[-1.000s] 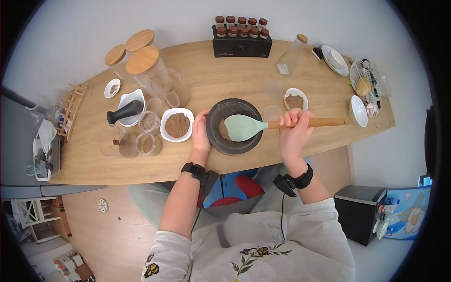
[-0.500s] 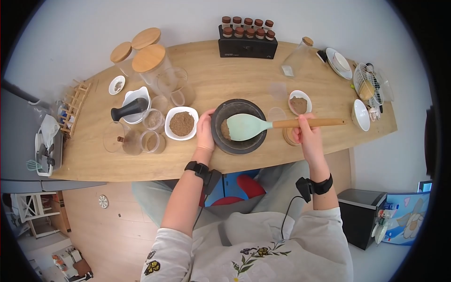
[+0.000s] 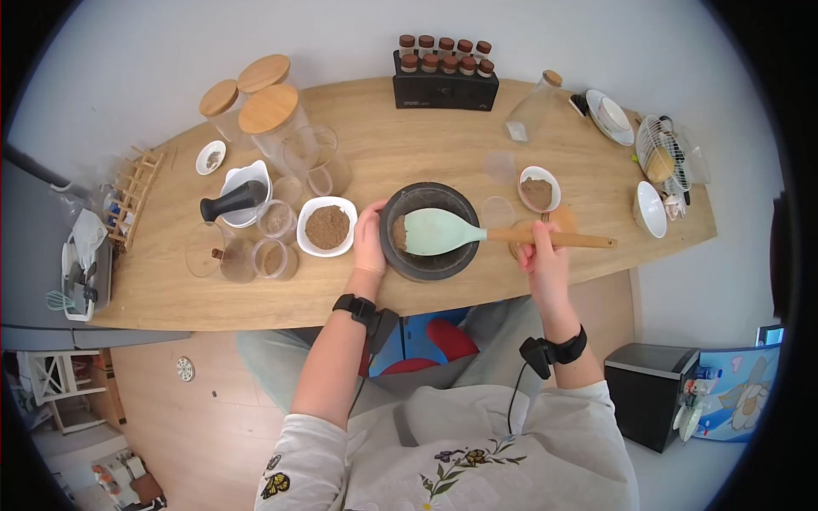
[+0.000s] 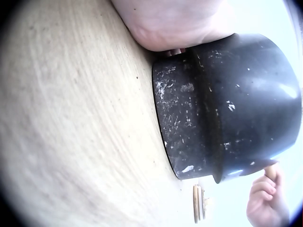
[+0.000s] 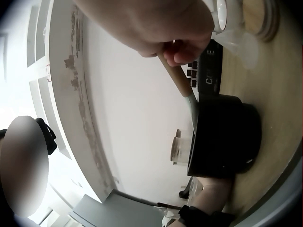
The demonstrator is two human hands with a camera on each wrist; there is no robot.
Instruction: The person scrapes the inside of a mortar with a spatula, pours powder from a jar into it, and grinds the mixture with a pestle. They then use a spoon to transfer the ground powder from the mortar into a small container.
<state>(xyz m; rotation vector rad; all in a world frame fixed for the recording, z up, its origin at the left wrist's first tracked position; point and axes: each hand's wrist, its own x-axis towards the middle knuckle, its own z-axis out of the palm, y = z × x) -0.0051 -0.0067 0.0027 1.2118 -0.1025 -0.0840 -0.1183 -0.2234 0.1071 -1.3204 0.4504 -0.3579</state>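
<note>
A dark mortar (image 3: pixel 433 189) stands on the table in front of the person, with brown powder (image 3: pixel 399 232) showing at its left inner side. Against its left outer wall, the left hand (image 3: pixel 368 243) cups the mortar; the left wrist view shows the palm low on the dark wall (image 4: pixel 251 99). In the right hand (image 3: pixel 547 271), thumb and fingers pinch the wooden handle of a spatula (image 3: pixel 439 232). Its mint-green head lies over the mortar's opening, hiding much of the inside. From the right wrist, the handle (image 5: pixel 176 75) slants down toward the mortar.
Left of the mortar stand a square white bowl (image 3: pixel 328 202) of brown powder, clear jars (image 3: pixel 274 260) and a black pestle (image 3: pixel 234 202) in a white bowl. A white bowl (image 3: pixel 558 189) with powder and a wooden lid (image 3: pixel 562 219) sit near the right hand.
The right hand first shifted outward along the spatula's handle, then came slightly back and nearer the body. The handle's end has dropped toward the body. The left hand stays at the mortar.
</note>
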